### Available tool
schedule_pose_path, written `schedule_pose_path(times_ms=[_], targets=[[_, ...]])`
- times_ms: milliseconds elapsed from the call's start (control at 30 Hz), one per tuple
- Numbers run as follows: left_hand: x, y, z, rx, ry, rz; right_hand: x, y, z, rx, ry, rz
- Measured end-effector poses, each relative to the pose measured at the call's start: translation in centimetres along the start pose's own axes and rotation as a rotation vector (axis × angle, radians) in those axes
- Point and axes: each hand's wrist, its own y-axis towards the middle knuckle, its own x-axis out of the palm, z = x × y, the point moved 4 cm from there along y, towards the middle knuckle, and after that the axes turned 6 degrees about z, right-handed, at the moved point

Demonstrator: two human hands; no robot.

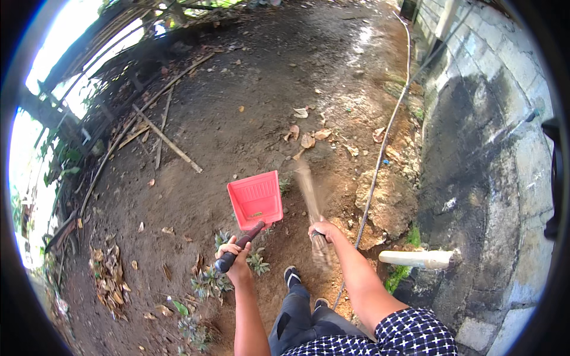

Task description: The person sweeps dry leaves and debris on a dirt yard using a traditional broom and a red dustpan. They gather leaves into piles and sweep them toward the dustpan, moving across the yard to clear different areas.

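Observation:
My left hand [236, 258] grips the dark handle of a red plastic dustpan [256, 196]. The pan faces up in front of me with a few small bits of debris near its back. In my right hand [325, 229] is a stick broom [307, 182], gripped around a dark band on its bundle. Its far end is blurred and reaches towards several dry brown leaves [307, 140] on the bare soil. The broom and dustpan are apart, with the broom to the right. Whether the broom touches the ground, I cannot tell.
A concrete block wall [481, 178] with a protruding white pipe [416, 258] runs along my right. A long hose or cable [378, 164] lies across the soil beside it. Small plants [258, 262] grow near my feet. Leftward are a leaf pile [109, 278] and loose sticks [167, 139].

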Motion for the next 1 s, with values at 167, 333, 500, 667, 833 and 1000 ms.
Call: schedule_pose_path(times_ms=[167, 333, 500, 667, 833, 1000], targets=[[5.1, 5.5, -0.2, 0.036, -0.007, -0.003, -2.0, -9.8, -6.8, -0.124, 0.136, -0.196], [10.2, 8.7, 0.0, 0.063, -0.005, -0.132, -12.2, -16.1, -7.9, -0.319, 0.246, 0.238], [15.4, 8.5, -1.1, 0.047, 0.011, -0.200, -20.8, -13.6, -3.9, -0.138, 0.662, 0.630], [20.9, 6.6, -3.1, -0.015, -0.051, -0.254, -23.1, -7.0, -8.8, -0.069, 0.635, 0.271], [26.9, 4.3, -5.5, -0.170, -0.113, -0.217, -26.1, -11.6, -14.9, -0.227, 0.589, 0.073], [33.4, 2.2, -7.7, -0.224, -0.130, -0.183, -33.3, -14.9, -15.2, -0.269, 0.472, 0.245]])
